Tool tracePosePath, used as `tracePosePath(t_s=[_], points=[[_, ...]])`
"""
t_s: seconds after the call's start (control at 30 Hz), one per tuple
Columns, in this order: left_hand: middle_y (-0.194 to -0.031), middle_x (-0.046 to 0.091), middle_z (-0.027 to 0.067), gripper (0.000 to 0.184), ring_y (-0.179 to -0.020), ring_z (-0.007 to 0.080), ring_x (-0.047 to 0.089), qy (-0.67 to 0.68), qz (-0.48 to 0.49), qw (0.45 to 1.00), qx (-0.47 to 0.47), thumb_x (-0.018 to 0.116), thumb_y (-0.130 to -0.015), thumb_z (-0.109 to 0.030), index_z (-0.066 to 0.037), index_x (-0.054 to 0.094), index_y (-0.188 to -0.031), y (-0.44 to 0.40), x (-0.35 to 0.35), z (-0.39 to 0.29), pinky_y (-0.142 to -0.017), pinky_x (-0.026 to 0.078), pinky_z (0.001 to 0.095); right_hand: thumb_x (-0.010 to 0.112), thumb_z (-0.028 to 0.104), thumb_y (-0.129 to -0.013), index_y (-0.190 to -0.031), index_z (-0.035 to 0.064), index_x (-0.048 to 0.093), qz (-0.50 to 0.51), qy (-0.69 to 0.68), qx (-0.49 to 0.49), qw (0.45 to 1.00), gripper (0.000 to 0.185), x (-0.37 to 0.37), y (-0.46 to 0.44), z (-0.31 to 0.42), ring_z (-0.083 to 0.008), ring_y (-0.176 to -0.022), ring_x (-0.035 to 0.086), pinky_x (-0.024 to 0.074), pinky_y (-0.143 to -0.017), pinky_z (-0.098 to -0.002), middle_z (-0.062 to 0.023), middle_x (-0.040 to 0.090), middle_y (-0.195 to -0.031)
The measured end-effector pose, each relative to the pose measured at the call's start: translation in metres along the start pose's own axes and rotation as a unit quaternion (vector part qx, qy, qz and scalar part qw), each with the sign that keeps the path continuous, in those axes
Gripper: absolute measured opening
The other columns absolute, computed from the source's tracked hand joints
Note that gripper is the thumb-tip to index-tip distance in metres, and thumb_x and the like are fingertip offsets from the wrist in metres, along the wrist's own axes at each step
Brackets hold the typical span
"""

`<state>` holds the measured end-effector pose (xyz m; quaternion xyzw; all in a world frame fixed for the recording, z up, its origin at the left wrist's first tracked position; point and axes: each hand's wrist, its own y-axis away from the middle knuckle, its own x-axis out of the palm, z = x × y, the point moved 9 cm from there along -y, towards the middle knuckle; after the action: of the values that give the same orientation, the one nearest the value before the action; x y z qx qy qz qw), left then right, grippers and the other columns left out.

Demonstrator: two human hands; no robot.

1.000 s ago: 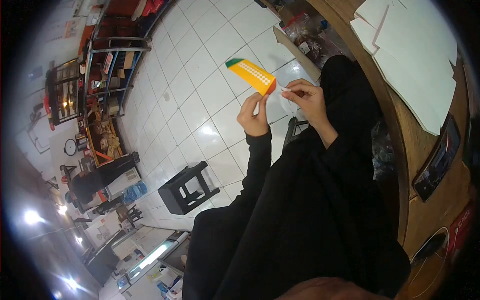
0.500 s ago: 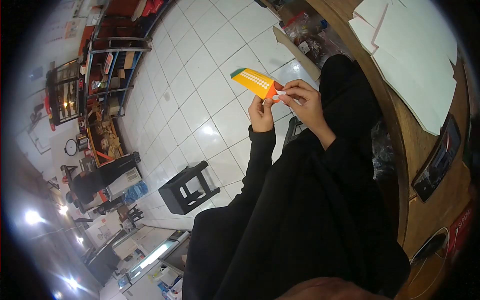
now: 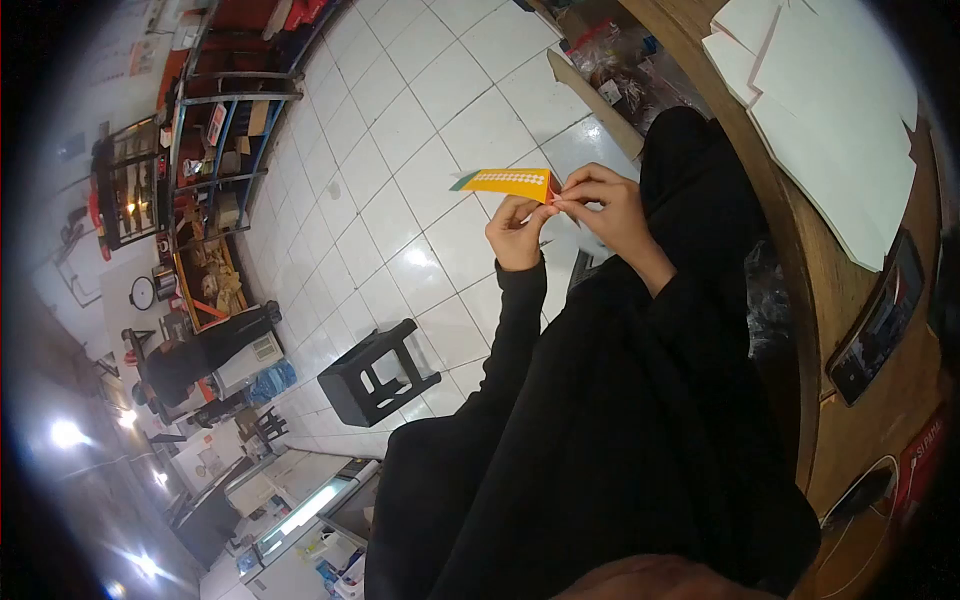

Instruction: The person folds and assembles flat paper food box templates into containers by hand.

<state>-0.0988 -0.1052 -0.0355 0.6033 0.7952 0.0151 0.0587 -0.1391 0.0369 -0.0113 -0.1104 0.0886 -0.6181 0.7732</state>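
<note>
A yellow card packet (image 3: pixel 508 181) with a white diamond pattern and a green far end is held up over the floor, its narrow side towards me. My left hand (image 3: pixel 517 238) pinches its near orange end from below. The thumb and fingertips of my right hand (image 3: pixel 608 212) are pressed together at the same end, on a small pinkish edge of the packet. The fingers partly hide that end. A pale blurred patch (image 3: pixel 568 238) shows just below the fingers; I cannot make out what it is.
A wooden table (image 3: pixel 805 330) on the right bears stacked white sheets (image 3: pixel 825 120), a dark phone (image 3: pixel 878 318) and a cable. A black stool (image 3: pixel 378 375) stands on the tiled floor. Farther left are a shelf rack (image 3: pixel 225 130) and a person in dark clothes (image 3: pixel 190 360).
The packet has tilted from its broad face to nearly edge-on, its far end lower. The white piece between my right fingers no longer shows there. The hands have moved slightly.
</note>
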Motion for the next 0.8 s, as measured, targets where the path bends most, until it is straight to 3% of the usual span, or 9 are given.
tracePosePath(t_s=[0.07, 0.27, 0.37, 0.43, 0.47, 0.53, 0.57, 0.67, 0.8], points=[[-0.086, 0.06, 0.0101, 0.02, -0.082, 0.0178, 0.059, 0.085, -0.077, 0.993, 0.034, 0.063, -0.068, 0.008, 0.008, 0.056, -0.087, 0.006, 0.002, -0.01, -0.07, 0.049, 0.0232, 0.066, -0.001, -0.064, -0.076, 0.0001, 0.062, -0.014, -0.054, 0.067, 0.996, 0.012, -0.002, 0.002, -0.012, -0.0167, -0.064, 0.057, 0.0457, -0.058, -0.024, -0.007, 0.057, -0.077], [-0.088, 0.059, 0.0109, 0.018, -0.082, 0.0168, 0.058, 0.159, -0.095, 0.983, -0.013, 0.058, -0.077, 0.0, 0.004, 0.054, -0.094, 0.008, 0.007, -0.002, -0.071, 0.048, 0.0238, 0.064, -0.002, -0.063, -0.091, 0.0076, 0.064, -0.026, 0.196, -0.121, 0.973, 0.03, -0.001, 0.001, 0.037, -0.0274, -0.105, 0.046, 0.042, -0.081, -0.0315, -0.0125, 0.045, -0.114], [-0.087, 0.06, 0.0124, 0.019, -0.079, 0.0143, 0.058, 0.196, -0.121, 0.973, 0.02, 0.057, -0.078, 0.0, 0.004, 0.054, -0.096, -0.004, -0.003, -0.015, -0.071, 0.047, 0.0238, 0.061, -0.004, -0.064, -0.101, 0.0131, 0.061, 0.001, 0.129, -0.094, 0.987, 0.041, 0.009, 0.0, 0.033, -0.0328, -0.111, 0.04, 0.0372, -0.09, -0.0356, -0.0133, 0.043, -0.118], [-0.092, 0.06, 0.0127, 0.02, -0.086, 0.0148, 0.057, 0.123, -0.065, 0.988, 0.071, 0.056, -0.079, 0.0, 0.005, 0.053, -0.098, -0.01, 0.004, -0.033, -0.078, 0.044, 0.0246, 0.059, -0.002, -0.07, -0.115, 0.0119, 0.052, 0.02, 0.159, -0.123, 0.979, 0.048, 0.014, -0.001, 0.036, -0.0257, -0.114, 0.041, 0.037, -0.09, -0.0337, -0.0163, 0.04, -0.122], [-0.107, 0.055, 0.0136, 0.035, -0.105, 0.0206, 0.049, 0.042, 0.002, 0.995, 0.088, 0.061, -0.073, -0.001, 0.002, 0.051, -0.106, -0.012, 0.014, -0.034, -0.09, 0.035, 0.0397, 0.056, -0.002, -0.072, -0.119, 0.0096, 0.046, -0.007, 0.037, -0.059, 0.998, 0.05, 0.006, -0.003, 0.026, -0.0263, -0.112, 0.043, 0.0376, -0.09, -0.0327, -0.0163, 0.043, -0.12], [-0.116, 0.049, 0.0131, 0.047, -0.113, 0.0247, 0.04, -0.137, 0.075, 0.979, 0.13, 0.065, -0.069, -0.005, -0.002, 0.047, -0.113, -0.01, 0.042, -0.057, -0.093, 0.026, 0.0475, 0.049, 0.003, -0.081, -0.127, 0.0005, 0.032, -0.079, -0.143, 0.023, 0.986, 0.048, -0.003, -0.004, 0.0, -0.0169, -0.098, 0.051, 0.0423, -0.081, -0.0261, -0.0143, 0.051, -0.108], [-0.125, 0.042, 0.0126, 0.061, -0.121, 0.0287, 0.031, -0.309, 0.145, 0.925, 0.166, 0.069, -0.064, -0.009, -0.006, 0.044, -0.119, -0.005, 0.064, -0.061, -0.095, 0.017, 0.0554, 0.049, 0.003, -0.081, -0.127, 0.0005, 0.032, -0.08, -0.142, 0.023, 0.986, 0.048, -0.006, -0.003, -0.009, -0.0169, -0.098, 0.051, 0.0423, -0.081, -0.0261, -0.0143, 0.051, -0.108], [-0.132, 0.034, 0.007, 0.087, -0.127, 0.0319, 0.016, -0.35, 0.172, 0.892, 0.229, 0.074, -0.053, -0.015, -0.014, 0.032, -0.129, -0.007, 0.08, -0.046, -0.093, 0.004, 0.0624, 0.045, 0.01, -0.086, -0.121, -0.0024, 0.037, -0.08, -0.338, 0.237, 0.907, 0.038, -0.006, 0.009, -0.056, -0.0095, -0.086, 0.054, 0.0447, -0.074, -0.0227, -0.0086, 0.055, -0.096], [-0.137, 0.024, 0.0068, 0.089, -0.128, 0.033, 0.013, -0.555, 0.124, 0.788, 0.234, 0.075, -0.052, -0.015, -0.015, 0.031, -0.129, -0.01, 0.068, -0.03, -0.093, 0.007, 0.0625, 0.043, 0.014, -0.088, -0.111, -0.0041, 0.045, -0.138, -0.444, 0.233, 0.854, 0.029, -0.011, 0.01, -0.063, -0.0113, -0.081, 0.056, 0.0473, -0.069, -0.0229, -0.0074, 0.056, -0.092]])
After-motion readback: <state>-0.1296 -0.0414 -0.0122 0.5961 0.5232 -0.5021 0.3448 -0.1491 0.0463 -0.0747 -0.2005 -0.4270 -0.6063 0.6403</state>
